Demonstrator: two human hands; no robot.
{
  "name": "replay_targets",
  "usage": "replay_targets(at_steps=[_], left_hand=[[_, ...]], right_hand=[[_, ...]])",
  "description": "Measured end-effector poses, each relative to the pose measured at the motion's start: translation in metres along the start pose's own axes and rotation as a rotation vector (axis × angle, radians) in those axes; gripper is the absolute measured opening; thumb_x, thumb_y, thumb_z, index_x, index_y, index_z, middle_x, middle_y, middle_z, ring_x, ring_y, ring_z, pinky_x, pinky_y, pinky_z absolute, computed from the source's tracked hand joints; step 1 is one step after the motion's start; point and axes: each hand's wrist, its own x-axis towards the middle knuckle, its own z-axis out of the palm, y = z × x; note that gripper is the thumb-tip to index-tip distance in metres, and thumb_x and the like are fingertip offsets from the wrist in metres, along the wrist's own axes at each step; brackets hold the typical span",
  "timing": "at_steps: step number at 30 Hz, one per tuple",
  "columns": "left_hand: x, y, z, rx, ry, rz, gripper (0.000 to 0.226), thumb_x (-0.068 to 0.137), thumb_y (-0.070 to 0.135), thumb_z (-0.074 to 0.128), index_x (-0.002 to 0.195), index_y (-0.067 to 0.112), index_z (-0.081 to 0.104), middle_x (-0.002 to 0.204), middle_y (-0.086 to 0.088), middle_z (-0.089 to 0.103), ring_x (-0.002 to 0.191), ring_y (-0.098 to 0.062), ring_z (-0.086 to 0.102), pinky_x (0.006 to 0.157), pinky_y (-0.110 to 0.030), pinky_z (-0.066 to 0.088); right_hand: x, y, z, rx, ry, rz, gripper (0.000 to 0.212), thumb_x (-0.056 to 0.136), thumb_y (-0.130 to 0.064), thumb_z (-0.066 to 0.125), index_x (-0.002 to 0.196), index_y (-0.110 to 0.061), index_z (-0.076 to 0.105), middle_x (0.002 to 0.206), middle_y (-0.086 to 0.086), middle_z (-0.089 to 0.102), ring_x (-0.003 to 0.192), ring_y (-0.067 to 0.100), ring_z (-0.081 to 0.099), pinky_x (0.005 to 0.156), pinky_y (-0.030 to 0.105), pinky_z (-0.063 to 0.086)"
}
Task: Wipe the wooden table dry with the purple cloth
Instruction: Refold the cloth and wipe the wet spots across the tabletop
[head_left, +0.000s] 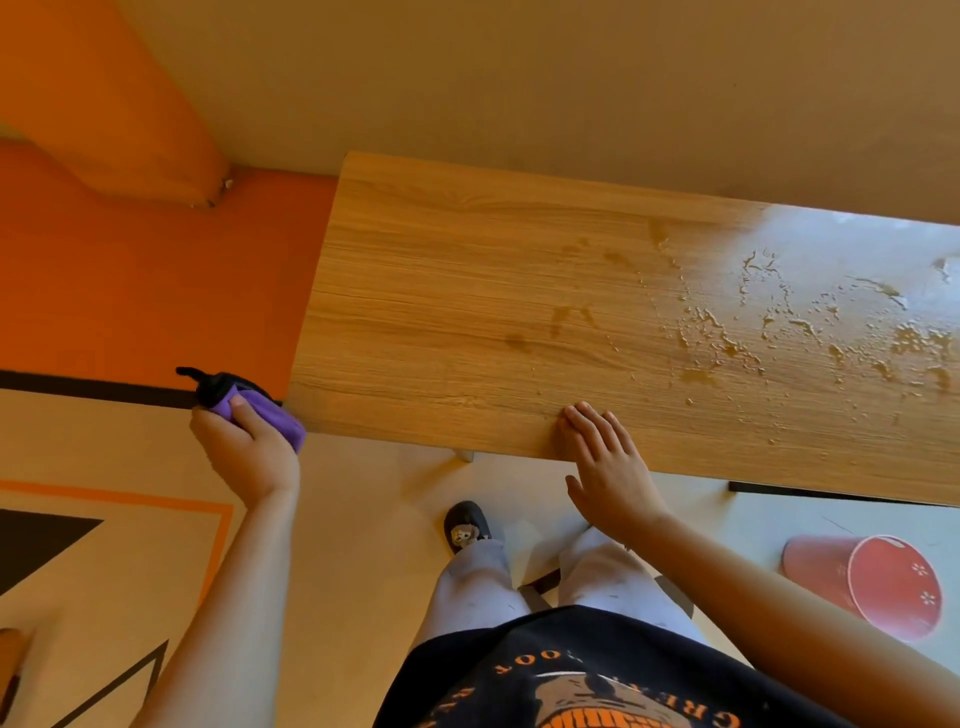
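My left hand (244, 452) grips the bunched purple cloth (283, 422), just off the tabletop (441, 291) corner | right hand (605, 462) flat, fingers straight, on its near edge | water beads (779, 332) beyond my right hand | I judge wiping pending: next, carry cloth across onto them.

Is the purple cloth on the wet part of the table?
No, the left hand holds the cloth off the table's left end, far from the water.
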Motion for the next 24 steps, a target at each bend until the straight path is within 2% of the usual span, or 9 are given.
replay_targets(at_steps=[2, 4, 7, 9, 11, 15, 19, 22, 24], left_hand=[[-0.007, 0.015, -0.009, -0.062, -0.049, 0.074, 0.036, 0.100, 0.025, 0.035, 0.126, 0.004, 0.045, 0.121, -0.013, 0.056, 0.108, -0.023, 0.054, 0.085, -0.024, 0.038], [-0.018, 0.028, -0.010, -0.143, -0.142, 0.052, 0.033, 0.100, 0.023, 0.036, 0.126, 0.006, 0.047, 0.113, -0.008, 0.056, 0.097, -0.017, 0.053, 0.083, -0.024, 0.037], [-0.038, 0.040, 0.000, -0.320, -0.420, -0.059, 0.024, 0.099, 0.032, 0.040, 0.115, 0.022, 0.054, 0.102, 0.000, 0.059, 0.092, -0.019, 0.059, 0.088, -0.040, 0.046], [-0.053, 0.049, 0.008, -0.446, -0.585, -0.169, 0.017, 0.098, 0.030, 0.042, 0.103, 0.025, 0.058, 0.095, -0.004, 0.063, 0.092, -0.028, 0.063, 0.077, -0.044, 0.054], [-0.068, 0.058, 0.015, -0.579, -0.691, -0.279, 0.020, 0.099, 0.022, 0.040, 0.100, 0.018, 0.059, 0.090, -0.006, 0.065, 0.082, -0.021, 0.065, 0.062, -0.034, 0.055], [-0.099, 0.073, 0.023, -0.719, -0.858, -0.478, 0.027, 0.098, 0.019, 0.036, 0.103, 0.005, 0.058, 0.089, -0.008, 0.067, 0.079, -0.020, 0.065, 0.062, -0.030, 0.053], [-0.118, 0.082, 0.026, -0.811, -0.933, -0.661, 0.029, 0.095, 0.021, 0.035, 0.092, 0.009, 0.061, 0.081, -0.007, 0.065, 0.076, -0.020, 0.060, 0.069, -0.031, 0.043], [-0.120, 0.086, 0.028, -0.865, -0.958, -0.690, 0.029, 0.094, 0.022, 0.037, 0.092, 0.009, 0.063, 0.079, -0.008, 0.066, 0.077, -0.020, 0.061, 0.069, -0.031, 0.045], [-0.119, 0.087, 0.032, -0.849, -0.995, -0.645, 0.028, 0.094, 0.019, 0.038, 0.092, 0.008, 0.064, 0.074, -0.007, 0.068, 0.072, -0.020, 0.063, 0.060, -0.029, 0.052]], right_hand=[[0.003, -0.005, -0.007, 0.069, 0.030, 0.054, 0.072, 0.070, -0.029, 0.076, 0.132, -0.004, 0.049, 0.139, 0.012, 0.050, 0.135, 0.028, 0.037, 0.115, 0.042, 0.023], [0.008, -0.011, -0.015, 0.177, 0.052, 0.103, 0.065, 0.078, -0.029, 0.069, 0.135, -0.010, 0.045, 0.141, 0.010, 0.047, 0.137, 0.027, 0.033, 0.114, 0.041, 0.021], [0.024, -0.032, -0.039, 0.362, 0.096, 0.111, 0.060, 0.084, -0.029, 0.063, 0.138, -0.013, 0.042, 0.145, 0.007, 0.042, 0.140, 0.025, 0.028, 0.114, 0.042, 0.023], [0.036, -0.053, -0.064, 0.537, 0.141, 0.069, 0.055, 0.086, -0.033, 0.061, 0.136, -0.016, 0.044, 0.143, 0.001, 0.042, 0.137, 0.021, 0.031, 0.112, 0.041, 0.029], [0.044, -0.072, -0.088, 0.650, 0.237, -0.014, 0.049, 0.085, -0.036, 0.061, 0.129, -0.018, 0.050, 0.133, -0.001, 0.050, 0.128, 0.018, 0.040, 0.104, 0.037, 0.038], [0.046, -0.090, -0.100, 0.519, 0.369, -0.099, 0.049, 0.079, -0.048, 0.064, 0.117, -0.019, 0.059, 0.112, -0.003, 0.059, 0.108, 0.018, 0.049, 0.090, 0.029, 0.039], [0.046, -0.090, -0.086, 0.395, 0.452, -0.031, 0.034, 0.080, -0.037, 0.063, 0.109, -0.019, 0.059, 0.101, -0.001, 0.059, 0.099, 0.019, 0.047, 0.084, 0.032, 0.040], [0.046, -0.085, -0.080, 0.437, 0.469, -0.052, 0.025, 0.083, -0.028, 0.063, 0.105, -0.018, 0.057, 0.098, 0.002, 0.057, 0.092, 0.018, 0.047, 0.078, 0.029, 0.042], [0.044, -0.080, -0.080, 0.542, 0.425, -0.105, 0.023, 0.083, -0.023, 0.066, 0.103, -0.018, 0.057, 0.096, 0.001, 0.057, 0.087, 0.014, 0.049, 0.071, 0.025, 0.044]])
